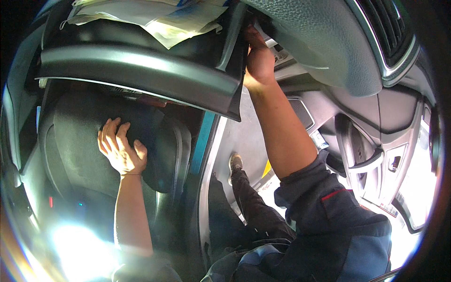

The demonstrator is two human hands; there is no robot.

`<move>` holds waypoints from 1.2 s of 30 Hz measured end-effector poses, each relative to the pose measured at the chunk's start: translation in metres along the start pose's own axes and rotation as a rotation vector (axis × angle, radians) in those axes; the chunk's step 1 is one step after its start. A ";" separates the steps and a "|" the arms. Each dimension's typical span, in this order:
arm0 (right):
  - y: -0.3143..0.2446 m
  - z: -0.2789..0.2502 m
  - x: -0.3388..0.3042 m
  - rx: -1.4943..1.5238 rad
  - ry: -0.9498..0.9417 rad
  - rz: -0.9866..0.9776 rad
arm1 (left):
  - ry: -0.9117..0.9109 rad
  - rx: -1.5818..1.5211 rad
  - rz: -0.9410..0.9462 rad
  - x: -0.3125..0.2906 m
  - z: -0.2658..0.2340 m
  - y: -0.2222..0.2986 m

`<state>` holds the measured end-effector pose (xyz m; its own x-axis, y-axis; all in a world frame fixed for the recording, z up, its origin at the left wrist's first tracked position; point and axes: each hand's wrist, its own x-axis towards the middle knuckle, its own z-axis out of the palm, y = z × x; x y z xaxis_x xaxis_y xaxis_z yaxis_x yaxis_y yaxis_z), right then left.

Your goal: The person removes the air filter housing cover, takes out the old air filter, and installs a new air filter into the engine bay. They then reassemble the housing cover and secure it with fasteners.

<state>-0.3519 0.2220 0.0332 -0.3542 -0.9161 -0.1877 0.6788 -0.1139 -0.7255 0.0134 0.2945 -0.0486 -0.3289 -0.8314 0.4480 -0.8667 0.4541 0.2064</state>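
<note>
My left hand (123,148), with its fingers spread, lies on or just above a dark car seat (75,136); I cannot tell whether it bears weight. Higher up and to the right, my right hand (260,61) reaches into the gap between the dashboard (324,42) and the side of a lowered black glove compartment (141,66). Its fingers disappear into shadow there, so their grip is hidden. White and pale yellow papers or sleeves (164,23) lie in the top of the compartment.
An open car door (376,141) with a pull handle stands at the right. An air vent (385,28) sits at the upper right. The door sill (206,183) runs between the seat and the floor outside, where my shoe (236,162) rests. Strong glare covers the lower left.
</note>
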 end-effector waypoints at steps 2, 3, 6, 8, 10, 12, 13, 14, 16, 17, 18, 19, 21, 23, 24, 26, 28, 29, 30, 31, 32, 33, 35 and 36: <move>0.003 -0.025 0.014 0.020 -0.014 0.012 | -0.009 0.003 -0.008 -0.001 0.001 0.000; 0.008 -0.037 0.033 0.020 -0.040 0.003 | 0.001 0.006 0.001 -0.001 0.001 0.000; 0.006 -0.093 0.047 0.055 -0.057 0.054 | 0.007 0.027 0.023 -0.001 0.002 -0.001; 0.009 -0.112 0.058 0.033 -0.054 -0.002 | 0.006 0.011 0.023 -0.002 0.002 -0.002; 0.013 -0.116 0.058 -0.189 -0.084 -0.133 | 0.008 0.025 0.039 -0.002 0.002 -0.003; 0.015 -0.107 0.053 -0.253 -0.160 -0.101 | 0.000 0.035 0.034 -0.003 0.003 -0.003; 0.012 -0.101 0.047 -0.193 -0.300 -0.102 | -0.006 0.052 0.028 -0.003 0.003 -0.003; 0.012 -0.092 0.048 0.103 -0.292 0.090 | 0.002 0.048 0.040 -0.004 0.003 -0.003; 0.008 -0.078 0.045 0.262 -0.308 0.200 | 0.005 0.064 0.040 -0.003 0.004 -0.003; 0.006 -0.073 0.044 0.176 -0.271 0.163 | 0.013 0.056 0.043 -0.003 0.004 -0.003; 0.004 -0.070 0.043 0.128 -0.252 0.144 | 0.013 0.056 0.042 -0.003 0.005 -0.003; 0.003 -0.069 0.043 0.114 -0.247 0.144 | 0.012 0.064 0.043 -0.003 0.005 -0.003; 0.000 -0.071 0.044 0.093 -0.239 0.142 | 0.004 0.053 0.035 -0.003 0.005 -0.003; 0.000 -0.078 0.045 0.071 -0.235 0.140 | 0.000 0.054 0.028 -0.003 0.004 -0.002; 0.000 -0.082 0.045 0.054 -0.229 0.133 | 0.001 0.056 0.026 -0.003 0.004 -0.002; 0.000 -0.090 0.047 0.018 -0.217 0.120 | 0.003 0.054 0.026 -0.003 0.004 -0.001; 0.002 -0.095 0.049 -0.105 -0.188 0.054 | 0.003 0.056 0.026 -0.002 0.003 -0.001; 0.003 -0.097 0.050 -0.059 -0.190 0.073 | 0.005 0.046 0.030 -0.002 0.003 -0.001; 0.004 -0.099 0.050 -0.108 -0.176 0.040 | 0.002 0.046 0.030 -0.002 0.003 -0.001; 0.006 -0.100 0.052 -0.077 -0.135 0.047 | 0.001 0.052 0.029 -0.002 0.002 -0.002; 0.007 -0.102 0.052 -0.195 -0.132 -0.028 | 0.002 0.046 0.033 -0.002 0.002 -0.002; 0.011 -0.102 0.055 -0.422 -0.108 -0.202 | 0.007 0.044 0.035 -0.002 0.003 -0.002; 0.013 -0.106 0.057 -0.478 -0.072 -0.266 | 0.007 0.044 0.035 -0.002 0.003 -0.002; 0.014 -0.108 0.059 -0.307 -0.060 -0.156 | 0.002 0.047 0.034 -0.002 0.003 -0.002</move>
<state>-0.4328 0.2081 -0.0592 -0.3937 -0.9189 -0.0263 0.3914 -0.1416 -0.9093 0.0146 0.2948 -0.0527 -0.3579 -0.8152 0.4554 -0.8717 0.4665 0.1500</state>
